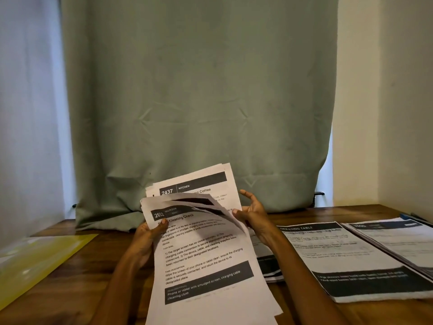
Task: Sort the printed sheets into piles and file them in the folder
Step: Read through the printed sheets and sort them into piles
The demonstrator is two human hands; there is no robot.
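- Nearest you, the sheaf of printed sheets [206, 266] fans up from the bottom edge at 6 o'clock, tilted back; its front page carries the number 2652 and a "Cleaning Check" heading.
- Your left thumb [163, 223] presses on the front page near its top left corner, with the other fingers hidden behind the paper, so your left hand [146, 240] is gripping the sheaf from its 9 o'clock side.
- Your right fingertips [237, 213] pinch the curled edge of a few upper sheets, peeling them forward; the remaining fingers of your right hand [254, 215] spread loosely apart above, at the sheaf's 3 o'clock side.
- Behind the peeled pages, a sheet numbered 2437 and headed "KITCHEN" [194, 184] stands at the back of the sheaf, toward 12 o'clock.
- Outward at 3 o'clock, a "DRESSING TABLE" pile [351, 259] lies flat on the wooden table [70, 289], and just beside it, farther right, another pile [398, 240] reaches the frame edge.
- Between your right forearm and the "DRESSING TABLE" pile, more sheets [269, 266] lie partly hidden.
- At 9 o'clock, well apart from the sheaf, the yellow folder [35, 263] lies flat on the table.
- At 12 o'clock a green curtain [199, 90] hangs down to the table's far edge.
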